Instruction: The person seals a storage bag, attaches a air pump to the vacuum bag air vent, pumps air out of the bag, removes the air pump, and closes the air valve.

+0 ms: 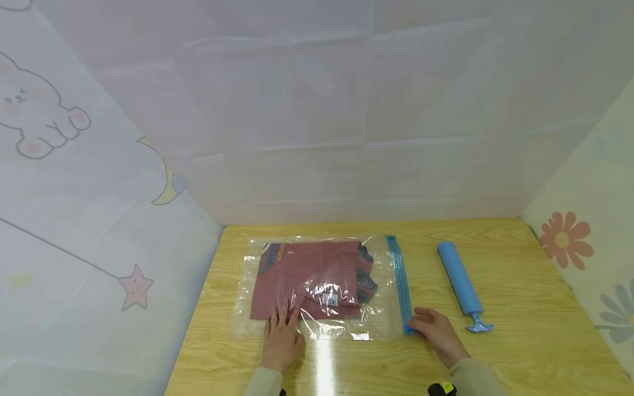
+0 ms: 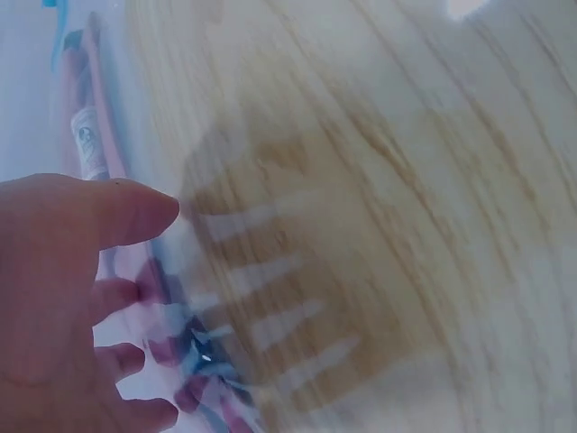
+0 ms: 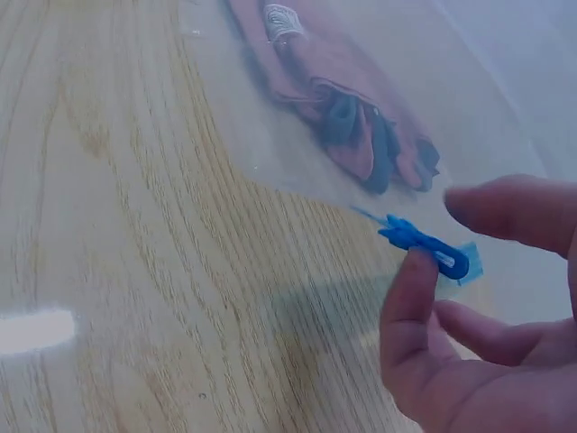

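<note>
A clear zip bag (image 1: 388, 324) lies flat on the table, with a folded pinkish-red garment (image 1: 307, 264) with grey-blue parts inside it. My left hand (image 1: 282, 341) rests with spread fingers on the bag's near edge, over the garment's lower left part. At the bag's near right corner, my right hand (image 1: 438, 333) holds the small blue zip slider (image 3: 424, 244) at the end of the blue zip strip (image 1: 401, 275). In the right wrist view, one fingertip presses against the slider's underside and another finger stands just above it.
A blue hand pump (image 1: 460, 280) with a T-shaped handle lies on the wooden table (image 1: 525, 308), right of the bag. Pale sheets printed with a bear, a star and flowers stand around the table's back and sides.
</note>
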### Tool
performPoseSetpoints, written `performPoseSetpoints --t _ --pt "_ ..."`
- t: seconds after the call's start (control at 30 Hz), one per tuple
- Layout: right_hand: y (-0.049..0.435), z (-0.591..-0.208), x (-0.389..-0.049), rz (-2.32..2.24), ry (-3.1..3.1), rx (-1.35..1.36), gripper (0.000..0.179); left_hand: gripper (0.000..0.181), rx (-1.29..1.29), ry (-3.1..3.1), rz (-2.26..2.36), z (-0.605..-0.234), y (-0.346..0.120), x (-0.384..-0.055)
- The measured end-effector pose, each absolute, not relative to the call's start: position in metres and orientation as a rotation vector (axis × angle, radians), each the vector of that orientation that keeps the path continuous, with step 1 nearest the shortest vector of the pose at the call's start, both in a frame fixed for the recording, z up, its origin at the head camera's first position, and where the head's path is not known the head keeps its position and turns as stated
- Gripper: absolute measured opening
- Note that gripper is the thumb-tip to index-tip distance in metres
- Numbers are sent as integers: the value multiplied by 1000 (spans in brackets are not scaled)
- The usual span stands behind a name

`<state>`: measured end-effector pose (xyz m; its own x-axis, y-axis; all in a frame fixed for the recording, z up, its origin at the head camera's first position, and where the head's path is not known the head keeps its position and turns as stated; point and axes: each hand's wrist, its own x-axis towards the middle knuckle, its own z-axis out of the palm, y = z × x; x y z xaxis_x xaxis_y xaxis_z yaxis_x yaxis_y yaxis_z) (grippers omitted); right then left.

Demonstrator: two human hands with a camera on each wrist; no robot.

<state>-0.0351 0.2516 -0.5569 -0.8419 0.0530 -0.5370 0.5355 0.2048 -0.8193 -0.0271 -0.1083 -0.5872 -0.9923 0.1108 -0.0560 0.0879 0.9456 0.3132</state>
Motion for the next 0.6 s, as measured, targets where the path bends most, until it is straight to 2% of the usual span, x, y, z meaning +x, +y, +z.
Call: performPoseSetpoints --t 0.3,0.6 --pt "240 -547 -38 -1819 1989 480 54 58 231 3086 616 -569 -73 -35" --pt "226 -531 -43 -1839 2005 545 52 44 754 3199 709 -557 -8 -42"
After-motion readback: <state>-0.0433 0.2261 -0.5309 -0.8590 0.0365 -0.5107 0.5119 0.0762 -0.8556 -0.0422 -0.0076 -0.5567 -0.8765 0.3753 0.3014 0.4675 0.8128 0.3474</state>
